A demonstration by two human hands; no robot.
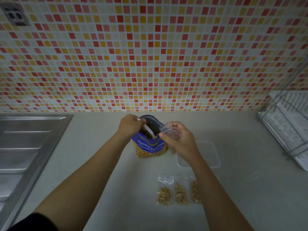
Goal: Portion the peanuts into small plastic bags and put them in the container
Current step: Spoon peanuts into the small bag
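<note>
Step in hand: loading the next portion. My left hand is curled around the handle of a white plastic spoon, whose bowl is down inside the open mouth of the blue peanut pouch. The pouch stands upright on the counter, near the tiled wall, with nuts visible through its clear lower panel.

My right hand pinches a small empty plastic bag between thumb and fingers, holding its mouth open just beside the pouch rim. I cannot tell whether any peanuts are in the spoon yet; the bowl is hidden.

Three filled bags lie in a row on the counter nearer to me, under my right forearm. The clear container sits to the right of the pouch, partly behind my right wrist; it looks empty, so none of the portions is stowed yet.

Next move, as I judge it: lift a level spoonful clear of the pouch, bring it over the bag mouth and tip it in. The bag is limp, so the opening must be kept wide or nuts will spill. The dish rack and sink drainer are well apart from the work.
</note>
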